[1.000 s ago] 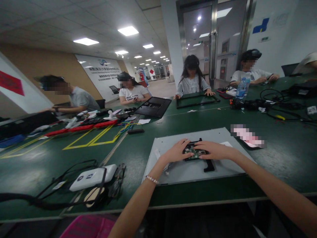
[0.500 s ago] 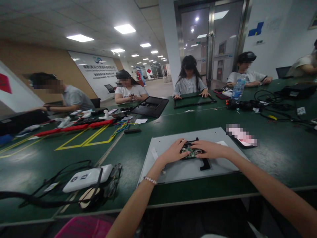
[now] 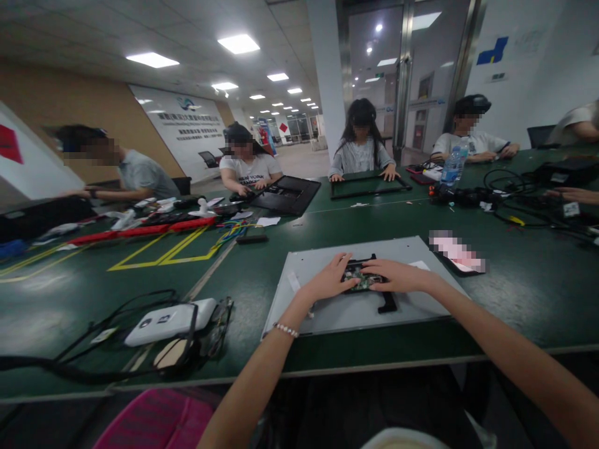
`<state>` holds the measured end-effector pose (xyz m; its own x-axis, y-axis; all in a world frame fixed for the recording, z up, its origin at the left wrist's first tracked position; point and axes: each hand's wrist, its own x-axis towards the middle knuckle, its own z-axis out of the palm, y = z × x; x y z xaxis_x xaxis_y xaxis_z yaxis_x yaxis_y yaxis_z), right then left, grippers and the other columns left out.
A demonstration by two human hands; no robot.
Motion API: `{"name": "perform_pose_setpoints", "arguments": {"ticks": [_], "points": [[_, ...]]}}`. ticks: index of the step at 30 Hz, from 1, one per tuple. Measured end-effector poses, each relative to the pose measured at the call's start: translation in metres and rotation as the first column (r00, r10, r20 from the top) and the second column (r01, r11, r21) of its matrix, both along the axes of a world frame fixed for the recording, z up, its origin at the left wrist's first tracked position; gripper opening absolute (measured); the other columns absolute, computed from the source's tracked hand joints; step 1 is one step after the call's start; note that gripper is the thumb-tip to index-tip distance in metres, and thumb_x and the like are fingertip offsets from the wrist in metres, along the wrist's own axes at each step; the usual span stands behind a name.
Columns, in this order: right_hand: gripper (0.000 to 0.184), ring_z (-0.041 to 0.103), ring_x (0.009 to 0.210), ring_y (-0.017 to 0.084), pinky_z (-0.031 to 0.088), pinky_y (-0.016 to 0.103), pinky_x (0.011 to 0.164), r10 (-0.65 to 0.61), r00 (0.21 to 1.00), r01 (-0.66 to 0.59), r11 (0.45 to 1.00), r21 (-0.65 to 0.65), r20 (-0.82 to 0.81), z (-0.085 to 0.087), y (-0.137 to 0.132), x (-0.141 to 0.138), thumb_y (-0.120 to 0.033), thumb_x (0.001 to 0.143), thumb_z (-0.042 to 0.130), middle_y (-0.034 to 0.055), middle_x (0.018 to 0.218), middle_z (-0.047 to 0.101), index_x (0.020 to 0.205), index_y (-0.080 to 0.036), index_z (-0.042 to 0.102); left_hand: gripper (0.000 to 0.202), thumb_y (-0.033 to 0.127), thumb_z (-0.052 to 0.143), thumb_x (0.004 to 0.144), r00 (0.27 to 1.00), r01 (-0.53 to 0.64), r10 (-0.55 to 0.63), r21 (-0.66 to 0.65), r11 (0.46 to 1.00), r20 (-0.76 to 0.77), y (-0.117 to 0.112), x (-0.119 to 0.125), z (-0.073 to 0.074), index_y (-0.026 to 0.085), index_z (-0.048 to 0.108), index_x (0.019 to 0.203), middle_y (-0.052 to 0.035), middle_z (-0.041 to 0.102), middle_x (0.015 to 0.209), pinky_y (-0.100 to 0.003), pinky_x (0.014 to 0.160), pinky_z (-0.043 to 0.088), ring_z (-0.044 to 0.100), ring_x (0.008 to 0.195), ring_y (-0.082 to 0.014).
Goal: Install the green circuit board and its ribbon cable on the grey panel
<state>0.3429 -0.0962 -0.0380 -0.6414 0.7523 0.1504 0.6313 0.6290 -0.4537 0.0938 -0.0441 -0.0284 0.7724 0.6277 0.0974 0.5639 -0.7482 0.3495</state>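
A grey metal panel [image 3: 327, 312] lies flat on the green table in front of me. On it sits a small green circuit board [image 3: 359, 277] in a black bracket [image 3: 387, 302]. My left hand [image 3: 327, 280] rests on the board's left end, fingers curled over it. From the right, my right hand [image 3: 397, 275] covers the other end, fingers pressed on the board. A bead bracelet [image 3: 286, 329] is on my left wrist.
A white box with black cables [image 3: 171, 318] lies at my left. A phone [image 3: 456, 252] rests right of the panel. Several people sit round the green table [image 3: 524, 293] with black frames [image 3: 369, 186], a water bottle [image 3: 452, 167] and cables [image 3: 510, 199]. Yellow tape lines [image 3: 163, 252] mark the table.
Both hands stay on the circuit board with barely any shift. The camera has tilted slightly. A person at the far left has moved both hands onto a black frame.
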Motion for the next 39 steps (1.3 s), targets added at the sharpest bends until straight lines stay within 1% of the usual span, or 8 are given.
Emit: {"name": "perform_pose_setpoints", "arguments": {"ticks": [7,14,18,22,26,32,35,39], "points": [[0.058,0.039,0.133,0.029,0.03,0.046,0.11,0.0,0.999,0.0,1.0,0.012,0.039,0.003,-0.002,0.0,-0.051,0.089,0.049,0.0123,0.146,0.041,0.138,-0.02,0.047,0.088,0.063,0.047,0.085,1.0,-0.031,0.031,-0.023,0.999,0.007,0.001,0.0,0.002,0.018,0.009,0.15,-0.0163,0.023,0.15,-0.04,0.11,0.029,0.035,0.135,-0.0307],[0.056,0.039,0.133,0.028,0.03,0.046,0.11,-0.011,1.0,0.011,1.0,0.01,0.025,0.002,-0.002,0.0,-0.05,0.089,0.049,0.0106,0.146,0.041,0.138,-0.022,0.047,0.106,0.064,0.061,0.074,0.998,0.055,-0.058,-0.135,0.989,-0.017,0.011,-0.008,0.003,0.015,0.006,0.15,-0.0191,0.017,0.152,-0.043,0.113,0.026,0.024,0.14,-0.0321],[0.052,0.044,0.128,0.027,0.034,0.044,0.108,0.006,1.0,-0.007,0.999,0.052,0.025,0.004,-0.002,-0.001,-0.048,0.089,0.05,0.0103,0.142,0.047,0.135,-0.022,0.051,0.112,0.062,0.068,0.068,0.995,0.092,-0.096,-0.186,0.978,-0.01,0.018,-0.012,0.004,0.015,0.008,0.15,-0.0191,0.018,0.152,-0.046,0.115,0.021,0.018,0.141,-0.0326],[0.043,0.058,0.11,0.026,0.044,0.043,0.096,-0.108,0.994,0.111,0.987,0.115,-0.032,0.012,0.003,0.0,-0.047,0.091,0.049,0.0096,0.122,0.063,0.124,-0.022,0.06,0.114,0.062,0.07,0.065,0.994,0.11,-0.108,-0.214,0.971,0.019,0.022,-0.015,0.0,0.017,0.008,0.15,-0.0173,0.02,0.152,-0.048,0.115,0.02,0.019,0.141,-0.0332],[0.031,0.06,0.105,0.026,0.045,0.041,0.092,-0.211,0.972,0.23,0.948,0.222,-0.105,0.018,0.026,0.001,-0.037,0.091,0.051,0.0088,0.115,0.067,0.115,-0.022,0.066,0.113,0.062,0.07,0.065,0.994,0.112,-0.108,-0.213,0.971,0.03,0.024,-0.015,-0.003,0.018,0.009,0.149,-0.0166,0.02,0.152,-0.048,0.116,0.02,0.02,0.141,-0.0332],[0.027,0.059,0.105,0.022,0.044,0.035,0.091,-0.006,1.0,0.011,0.968,0.25,-0.018,0.011,0.077,-0.016,-0.025,0.088,0.056,0.0087,0.113,0.066,0.113,-0.02,0.066,0.111,0.06,0.07,0.067,0.989,0.145,-0.137,-0.165,0.976,0.06,0.023,-0.013,-0.003,0.016,0.009,0.149,-0.0157,0.025,0.15,-0.047,0.115,0.022,0.024,0.138,-0.0337],[0.024,0.06,0.101,0.021,0.045,0.033,0.088,0.031,0.999,-0.029,0.973,0.23,-0.005,0.001,0.093,-0.028,-0.022,0.087,0.059,0.0086,0.107,0.067,0.109,-0.018,0.067,0.111,0.06,0.069,0.068,0.988,0.152,-0.144,-0.159,0.976,0.056,0.023,-0.013,-0.003,0.017,0.008,0.15,-0.0166,0.024,0.15,-0.049,0.115,0.022,0.023,0.139,-0.0334],[0.022,0.06,0.1,0.02,0.044,0.032,0.088,0.059,0.996,-0.041,0.973,0.229,-0.072,-0.013,0.099,-0.033,-0.025,0.088,0.059,0.0079,0.106,0.067,0.106,-0.02,0.069,0.11,0.061,0.068,0.068,0.988,0.151,-0.146,-0.154,0.977,0.042,0.024,-0.013,-0.006,0.015,0.009,0.149,-0.0179,0.023,0.15,-0.05,0.115,0.021,0.022,0.14,-0.0336]]}}
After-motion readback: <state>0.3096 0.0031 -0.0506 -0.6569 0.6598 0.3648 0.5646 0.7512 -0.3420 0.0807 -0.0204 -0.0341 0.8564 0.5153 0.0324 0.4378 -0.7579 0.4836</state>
